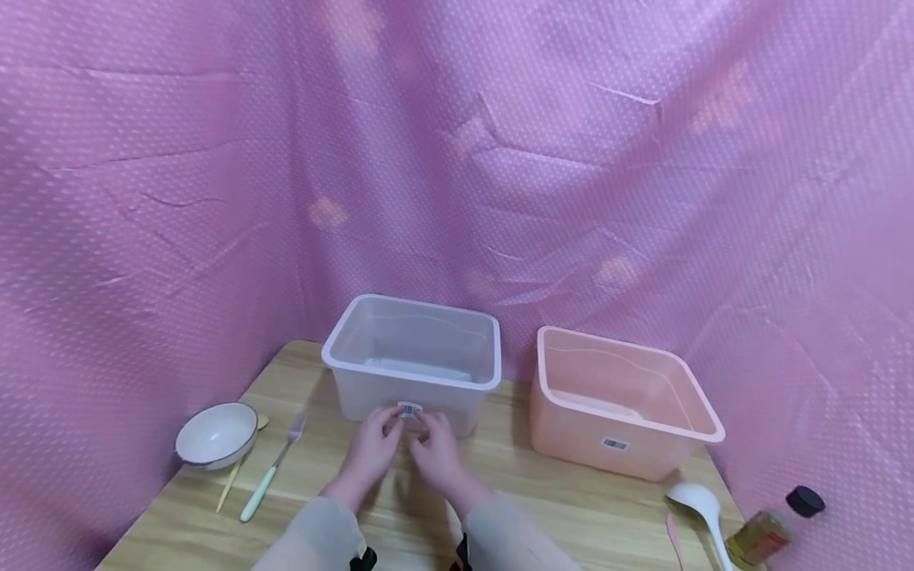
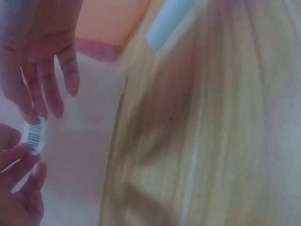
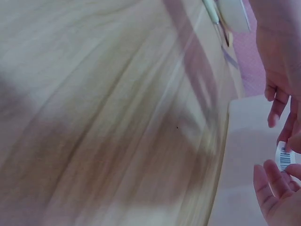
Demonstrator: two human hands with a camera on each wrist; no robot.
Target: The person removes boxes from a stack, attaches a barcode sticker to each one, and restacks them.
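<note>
In the head view a whitish translucent bin (image 1: 417,379) stands at the table's back middle. On its front is a small white barcode label (image 1: 409,409), which looks slightly bowed in both wrist views. My left hand (image 1: 373,450) pinches the label's left end between thumb and forefinger. From the other side my right hand (image 1: 439,456) pinches the right end the same way. The label's two ends are hidden under the fingertips. In the left wrist view the other fingers of the right hand (image 2: 44,61) hang loosely extended against the bin's front.
Right of the whitish bin stands a pink bin (image 1: 621,452) with its own label. A white ladle (image 1: 696,500), a pink utensil handle (image 1: 673,539) and a black-capped bottle (image 1: 760,539) are at front right. At left lie a bowl (image 1: 216,434), a green-handled fork (image 1: 267,482) and a yellowish utensil (image 1: 230,485).
</note>
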